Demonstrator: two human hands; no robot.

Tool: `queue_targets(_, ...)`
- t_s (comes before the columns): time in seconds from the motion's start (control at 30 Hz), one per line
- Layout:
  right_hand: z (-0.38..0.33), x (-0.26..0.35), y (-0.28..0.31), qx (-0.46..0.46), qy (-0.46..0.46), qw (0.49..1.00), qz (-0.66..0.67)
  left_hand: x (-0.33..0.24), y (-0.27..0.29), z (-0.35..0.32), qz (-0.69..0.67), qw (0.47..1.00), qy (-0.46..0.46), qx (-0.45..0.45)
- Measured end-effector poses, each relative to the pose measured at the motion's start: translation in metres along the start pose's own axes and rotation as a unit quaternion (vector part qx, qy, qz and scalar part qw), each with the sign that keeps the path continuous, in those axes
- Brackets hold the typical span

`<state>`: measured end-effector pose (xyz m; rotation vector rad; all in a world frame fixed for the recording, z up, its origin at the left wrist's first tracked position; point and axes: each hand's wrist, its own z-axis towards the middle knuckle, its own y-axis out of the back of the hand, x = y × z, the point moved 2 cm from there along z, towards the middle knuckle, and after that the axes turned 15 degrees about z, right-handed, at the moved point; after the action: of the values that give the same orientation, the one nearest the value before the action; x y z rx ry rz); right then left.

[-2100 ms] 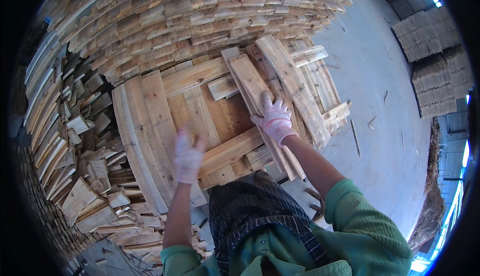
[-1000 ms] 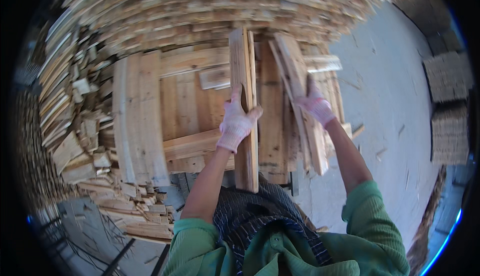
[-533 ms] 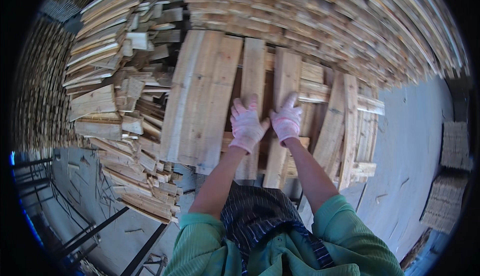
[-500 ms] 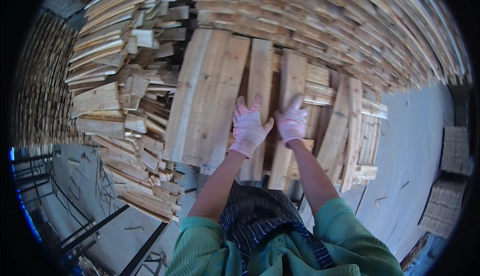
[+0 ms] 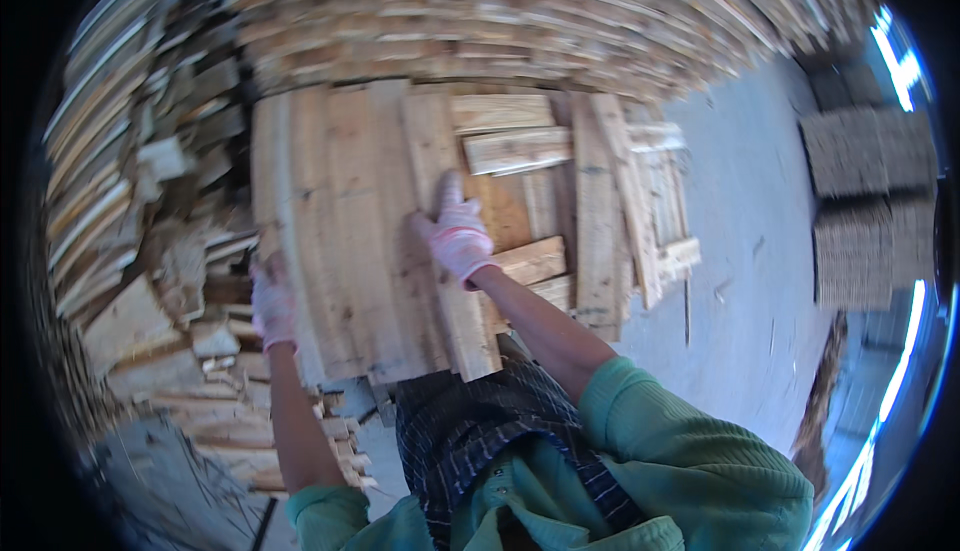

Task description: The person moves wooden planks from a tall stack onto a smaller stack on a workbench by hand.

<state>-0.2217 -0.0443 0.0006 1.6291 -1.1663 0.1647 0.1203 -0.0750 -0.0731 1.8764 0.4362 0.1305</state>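
Note:
Both my hands wear pale pink and white work gloves. My left hand (image 5: 271, 303) grips the left edge of a row of long pale wooden boards (image 5: 345, 231) laid side by side in front of me. My right hand (image 5: 457, 234) lies flat, fingers together, on the right-hand board of that row (image 5: 447, 281). To the right of that board lie shorter planks (image 5: 510, 149) and a slatted wooden frame (image 5: 655, 206). My green sleeves and dark checked apron fill the lower part of the view.
A tall wall of stacked planks (image 5: 500, 21) curves across the top. A loose heap of offcuts (image 5: 150, 251) lies at the left. Grey concrete floor (image 5: 750, 251) spreads to the right, with two stacked bundles of wood (image 5: 870, 206) at the far right.
My hands were together on the middle boards; now they are apart, the left at the row's left edge and the right on the right-hand board. The view has swung to the right.

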Motion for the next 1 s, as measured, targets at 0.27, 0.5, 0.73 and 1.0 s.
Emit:
queue_targets(0.27, 0.002, -0.099, 0.195, -0.084, 0.064, 0.994, -0.029, -0.058, 0.026, -0.051, 0.053, 0.960, -0.106, -0.255)
queue_targets(0.5, 0.052, -0.288, 0.298, -0.098, -0.001, 0.989, -0.110, -0.302, -0.001, -0.235, -0.200, 0.894, -0.396, 0.057)
queue_targets(0.73, 0.050, -0.264, 0.345, 0.009, -0.026, 0.967, 0.253, -0.499, -0.094, -0.311, 0.051, 0.954, -0.274, 0.109)
queue_targets(1.0, 0.021, -0.260, 0.377, -0.034, 0.071, 0.911, 0.404, -0.474, -0.094, -0.272, -0.245, 0.940, -0.138, 0.193)
